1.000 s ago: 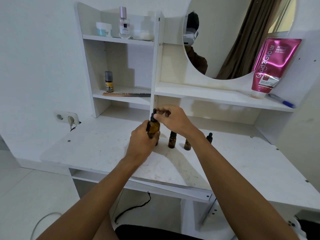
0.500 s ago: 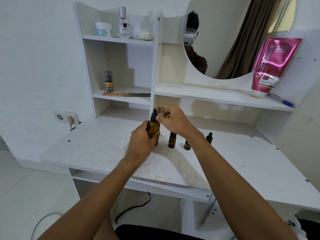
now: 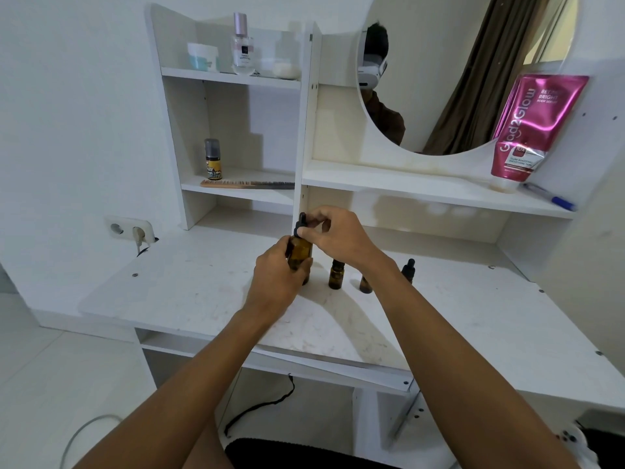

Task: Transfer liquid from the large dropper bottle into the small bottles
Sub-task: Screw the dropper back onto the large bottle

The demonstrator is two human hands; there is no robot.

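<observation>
Two hands work the large dropper bottle (image 3: 299,255), left hand (image 3: 278,278) wrapped around its body, right hand (image 3: 334,236) pinching its cap (image 3: 300,225); a jerk could topple the small bottles (image 3: 336,274) just right of it.

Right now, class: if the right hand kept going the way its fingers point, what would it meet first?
The right hand points left; its fingertips already pinch the large dropper bottle's black cap.

Pink tube (image 3: 534,126), pen (image 3: 549,197) and comb (image 3: 247,184) occupy shelves.
</observation>
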